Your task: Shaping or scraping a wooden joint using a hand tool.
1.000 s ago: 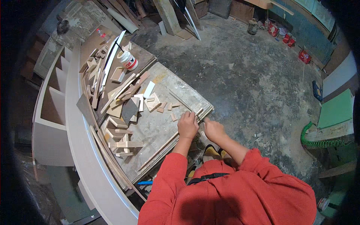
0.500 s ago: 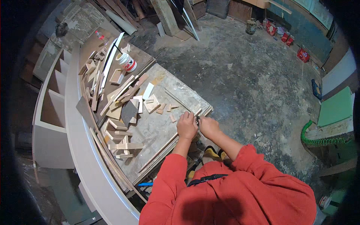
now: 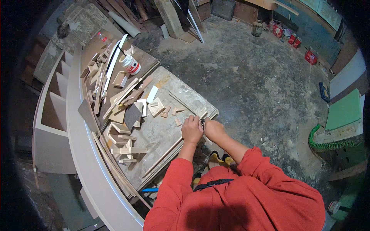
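At the near right corner of the worktable, both my hands are closed and close together. My left hand bends its fingers over a pale wood strip, whose end sticks out past the fingertips. Beside it, my right hand is curled round something small and dark that shows only as a sliver between the hands. What it is, my fingers hide. Several small wood blocks lie just left of my left hand.
Wood offcuts and small wooden frames crowd the table's left side. An open white tub with a stick in it stands farther back. A long curved panel unit borders the left. Red cans and a green coiled hose are at right.
My hands stay at the table corner, with hardly any shift in their grip. The view has tilted very slightly; the loose wood lies as before.
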A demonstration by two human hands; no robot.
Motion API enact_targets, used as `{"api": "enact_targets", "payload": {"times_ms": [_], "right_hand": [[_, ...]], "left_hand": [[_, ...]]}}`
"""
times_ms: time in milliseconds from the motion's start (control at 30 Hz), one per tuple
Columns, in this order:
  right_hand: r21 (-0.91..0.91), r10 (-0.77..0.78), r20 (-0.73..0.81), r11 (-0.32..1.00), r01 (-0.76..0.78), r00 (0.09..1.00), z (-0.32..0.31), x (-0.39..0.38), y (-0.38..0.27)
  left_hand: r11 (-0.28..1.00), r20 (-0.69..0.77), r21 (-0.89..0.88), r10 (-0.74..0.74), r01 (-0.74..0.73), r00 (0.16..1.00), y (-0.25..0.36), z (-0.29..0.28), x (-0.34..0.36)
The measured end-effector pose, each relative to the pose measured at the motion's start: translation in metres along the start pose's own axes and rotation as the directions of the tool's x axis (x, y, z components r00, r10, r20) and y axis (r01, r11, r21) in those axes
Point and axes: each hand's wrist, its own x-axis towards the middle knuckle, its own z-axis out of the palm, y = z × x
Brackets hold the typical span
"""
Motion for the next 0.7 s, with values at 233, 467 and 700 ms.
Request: {"api": "enact_targets", "payload": {"times_ms": [233, 467, 700], "right_hand": [[-0.021, -0.020, 0.035, 1.000, 0.021, 0.999, -0.011, -0.044, 0.016], [0.035, -0.014, -0.040, 0.999, 0.016, 0.999, 0.008, -0.005, 0.010], [0.028, -0.079, 0.009, 0.996, 0.079, 0.997, -0.012, -0.017, 0.010]], "left_hand": [[1.000, -0.008, 0.019, -0.008, 0.008, 1.000, -0.001, -0.001, -0.006], [1.000, -0.026, -0.007, -0.005, 0.005, 1.000, -0.001, 0.001, 0.005], [0.999, -0.009, 0.037, -0.021, 0.022, 1.000, -0.005, 0.001, 0.002]]}}
